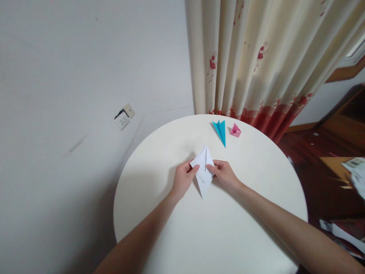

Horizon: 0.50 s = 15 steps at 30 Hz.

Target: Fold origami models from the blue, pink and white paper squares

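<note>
A white folded paper piece (204, 171), kite-shaped with points toward the far side and toward me, lies near the middle of a round white table (176, 228). My left hand (182, 180) pinches its left edge with thumb and fingers. My right hand (225, 174) pinches its right edge at about the same height. Both hands hold the paper just above or on the tabletop; I cannot tell which.
A blue folded paper shape (220, 131) and a small pink folded paper shape (235, 130) lie at the table's far edge. Behind them hangs a cream curtain (256, 61) with red print. A wall socket (123, 118) is at left, papers (355, 175) on the wooden floor at right.
</note>
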Tool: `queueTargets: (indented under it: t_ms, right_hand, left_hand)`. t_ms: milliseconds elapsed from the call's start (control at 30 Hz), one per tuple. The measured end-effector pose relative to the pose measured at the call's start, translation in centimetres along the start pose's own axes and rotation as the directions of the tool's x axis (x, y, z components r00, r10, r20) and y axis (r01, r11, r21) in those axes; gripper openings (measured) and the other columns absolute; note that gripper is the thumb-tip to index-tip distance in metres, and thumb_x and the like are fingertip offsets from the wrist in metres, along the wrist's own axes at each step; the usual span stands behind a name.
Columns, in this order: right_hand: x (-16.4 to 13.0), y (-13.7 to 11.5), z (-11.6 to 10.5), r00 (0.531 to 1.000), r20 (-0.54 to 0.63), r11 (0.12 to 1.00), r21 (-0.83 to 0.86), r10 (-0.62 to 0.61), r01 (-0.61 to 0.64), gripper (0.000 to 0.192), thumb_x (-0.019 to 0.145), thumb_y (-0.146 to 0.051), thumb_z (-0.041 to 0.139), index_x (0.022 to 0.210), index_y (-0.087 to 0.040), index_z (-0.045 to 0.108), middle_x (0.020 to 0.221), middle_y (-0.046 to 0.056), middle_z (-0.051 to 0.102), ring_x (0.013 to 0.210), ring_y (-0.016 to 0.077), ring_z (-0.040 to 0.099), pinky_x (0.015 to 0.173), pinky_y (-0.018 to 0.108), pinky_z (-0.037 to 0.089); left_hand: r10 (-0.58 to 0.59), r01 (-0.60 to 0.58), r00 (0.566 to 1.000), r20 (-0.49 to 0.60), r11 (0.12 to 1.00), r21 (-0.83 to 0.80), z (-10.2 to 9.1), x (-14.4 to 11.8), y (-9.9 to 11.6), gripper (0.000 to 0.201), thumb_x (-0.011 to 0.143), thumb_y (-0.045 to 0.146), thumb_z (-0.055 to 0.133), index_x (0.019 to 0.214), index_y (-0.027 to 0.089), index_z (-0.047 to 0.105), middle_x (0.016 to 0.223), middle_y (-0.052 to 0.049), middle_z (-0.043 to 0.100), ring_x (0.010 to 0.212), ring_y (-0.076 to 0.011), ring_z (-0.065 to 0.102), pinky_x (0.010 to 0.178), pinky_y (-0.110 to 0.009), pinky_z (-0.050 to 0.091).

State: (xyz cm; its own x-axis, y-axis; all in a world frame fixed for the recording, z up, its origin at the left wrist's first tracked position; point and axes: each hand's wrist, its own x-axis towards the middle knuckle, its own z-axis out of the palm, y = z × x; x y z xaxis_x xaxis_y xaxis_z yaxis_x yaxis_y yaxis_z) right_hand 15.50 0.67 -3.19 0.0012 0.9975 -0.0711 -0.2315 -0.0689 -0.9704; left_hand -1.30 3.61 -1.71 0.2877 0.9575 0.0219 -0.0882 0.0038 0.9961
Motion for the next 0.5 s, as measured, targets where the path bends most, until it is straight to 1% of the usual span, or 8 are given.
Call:
queueTargets:
  t_ms: [67, 133, 200, 233, 300, 367, 400, 500]
  right_hand:
    - [-0.03, 0.01, 0.04, 0.999, 0.01, 0.999, 0.001, -0.053, 0.053, 0.058, 0.067, -0.049, 0.079, 0.11, -0.014, 0.063, 0.077, 0.005, 0.069, 0.065, 0.0178, 0.061, 0.061, 0.03, 0.046]
    - [-0.14, -0.05, 0.07, 0.992, 0.015, 0.991, -0.056, -0.124, 0.124, 0.079, 0.063, -0.042, 0.083, 0.131, -0.018, 0.05, 0.082, 0.002, 0.067, 0.071, 0.0178, 0.062, 0.064, 0.03, 0.047]
    - [-0.28, -0.15, 0.12, 0.984, 0.015, 0.975, -0.13, -0.179, 0.179, 0.095, 0.06, -0.037, 0.085, 0.141, -0.022, 0.038, 0.088, 0.001, 0.065, 0.074, 0.0174, 0.061, 0.064, 0.029, 0.047]
    - [-0.33, -0.2, 0.14, 0.981, 0.011, 0.969, -0.153, -0.196, 0.195, 0.095, 0.061, -0.036, 0.084, 0.142, -0.023, 0.036, 0.09, 0.002, 0.064, 0.074, 0.0169, 0.061, 0.062, 0.028, 0.047]
    - [-0.35, -0.3, 0.16, 0.975, -0.022, 0.962, -0.171, -0.219, 0.212, 0.083, 0.069, -0.037, 0.077, 0.141, -0.023, 0.038, 0.089, 0.001, 0.062, 0.07, 0.0154, 0.059, 0.059, 0.027, 0.046]
    - [-0.27, -0.4, 0.05, 0.968, -0.088, 0.958, -0.194, -0.233, 0.213, 0.063, 0.079, -0.039, 0.067, 0.135, -0.02, 0.045, 0.075, -0.002, 0.058, 0.062, 0.0141, 0.055, 0.057, 0.028, 0.045]
    - [-0.2, -0.45, -0.07, 0.964, -0.12, 0.954, -0.212, -0.239, 0.21, 0.057, 0.081, -0.04, 0.063, 0.132, -0.019, 0.048, 0.068, -0.003, 0.054, 0.059, 0.0139, 0.053, 0.057, 0.028, 0.045]
    - [0.01, -0.53, -0.54, 0.951, -0.177, 0.943, -0.264, -0.255, 0.203, 0.051, 0.084, -0.037, 0.058, 0.13, -0.017, 0.051, 0.057, -0.006, 0.048, 0.054, 0.0143, 0.05, 0.057, 0.029, 0.045]
  left_hand:
    - [-0.004, 0.004, 1.0, -0.031, 1.0, -0.005, 0.01, -0.03, 0.18, 0.038, 0.075, 0.035, 0.073, 0.106, 0.012, 0.071, 0.102, -0.011, 0.074, 0.091, -0.0235, 0.068, 0.083, -0.032, 0.052]
    - [-0.003, 0.003, 0.998, -0.065, 1.0, -0.013, 0.02, -0.02, 0.28, 0.04, 0.074, 0.034, 0.074, 0.107, 0.013, 0.071, 0.103, -0.01, 0.074, 0.093, -0.0238, 0.069, 0.083, -0.032, 0.052]
    - [0.0, -0.002, 0.996, -0.087, 1.0, -0.019, -0.02, 0.04, 0.28, 0.041, 0.073, 0.034, 0.075, 0.109, 0.014, 0.07, 0.105, -0.01, 0.074, 0.095, -0.0237, 0.068, 0.083, -0.032, 0.051]
    - [0.002, -0.003, 0.996, -0.094, 1.0, -0.016, -0.05, 0.08, 0.24, 0.041, 0.073, 0.034, 0.075, 0.108, 0.014, 0.07, 0.106, -0.01, 0.073, 0.095, -0.0236, 0.068, 0.082, -0.031, 0.051]
    - [-0.001, 0.0, 0.995, -0.098, 1.0, -0.007, -0.14, 0.15, 0.09, 0.039, 0.073, 0.035, 0.074, 0.106, 0.013, 0.07, 0.104, -0.011, 0.074, 0.091, -0.023, 0.069, 0.08, -0.031, 0.051]
    - [-0.007, 0.007, 0.995, -0.098, 1.0, 0.003, -0.21, 0.17, -0.09, 0.037, 0.075, 0.036, 0.072, 0.104, 0.013, 0.069, 0.101, -0.011, 0.074, 0.087, -0.0221, 0.068, 0.076, -0.029, 0.051]
    - [-0.008, 0.009, 0.995, -0.1, 1.0, 0.004, -0.23, 0.17, -0.16, 0.038, 0.076, 0.036, 0.071, 0.106, 0.013, 0.068, 0.1, -0.011, 0.074, 0.086, -0.0216, 0.068, 0.075, -0.029, 0.051]
    - [-0.012, 0.011, 0.992, -0.129, 1.0, -0.004, -0.28, 0.09, -0.25, 0.045, 0.08, 0.035, 0.066, 0.12, 0.016, 0.06, 0.1, -0.009, 0.072, 0.081, -0.0192, 0.067, 0.069, -0.026, 0.051]
